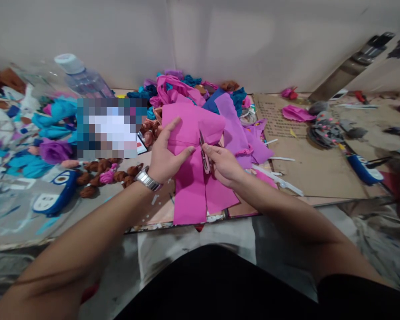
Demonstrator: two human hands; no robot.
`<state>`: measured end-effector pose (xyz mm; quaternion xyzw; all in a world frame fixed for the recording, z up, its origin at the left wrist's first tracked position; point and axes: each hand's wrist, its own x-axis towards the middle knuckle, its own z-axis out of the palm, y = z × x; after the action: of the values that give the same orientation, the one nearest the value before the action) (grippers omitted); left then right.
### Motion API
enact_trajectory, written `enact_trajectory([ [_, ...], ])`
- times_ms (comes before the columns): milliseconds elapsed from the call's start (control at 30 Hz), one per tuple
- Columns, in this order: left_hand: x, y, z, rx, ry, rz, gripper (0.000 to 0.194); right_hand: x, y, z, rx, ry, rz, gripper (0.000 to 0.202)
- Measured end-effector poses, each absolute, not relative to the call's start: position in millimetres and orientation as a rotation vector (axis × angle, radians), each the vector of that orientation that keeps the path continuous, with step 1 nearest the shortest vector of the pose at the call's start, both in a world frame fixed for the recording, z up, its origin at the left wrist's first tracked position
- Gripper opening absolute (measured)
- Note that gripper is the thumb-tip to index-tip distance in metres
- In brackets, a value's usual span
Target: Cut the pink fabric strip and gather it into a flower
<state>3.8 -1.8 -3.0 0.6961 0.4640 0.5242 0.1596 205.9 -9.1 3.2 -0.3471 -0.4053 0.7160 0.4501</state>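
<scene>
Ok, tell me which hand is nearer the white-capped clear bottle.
Left. The left hand rests on the pink sheet, right of the bottle and closer to the wearer; the right hand, holding the scissors, is farther right.

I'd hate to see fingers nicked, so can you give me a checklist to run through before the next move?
1. Sheet steadied: ok; the left hand is spread on the bright pink crepe-paper sheet.
2. Scissors gripped: ok; the right hand holds the small scissors with pinkish handles.
3. Left thumb well clear of the dark metal blades: not ok; it points toward them, close by.
4. Silver metal wristwatch off the sheet: ok.
5. Blades sharp: cannot tell.
</scene>
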Motion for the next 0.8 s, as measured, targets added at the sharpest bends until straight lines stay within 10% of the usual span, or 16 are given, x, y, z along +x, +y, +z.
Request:
enact_trajectory([
  [800, 6.4, -3.8, -7.2, 1.936, 1.301, 1.511, 0.09, 207.2, -7.3, 10.0, -0.889, -1.068, 1.72, 0.052],
])
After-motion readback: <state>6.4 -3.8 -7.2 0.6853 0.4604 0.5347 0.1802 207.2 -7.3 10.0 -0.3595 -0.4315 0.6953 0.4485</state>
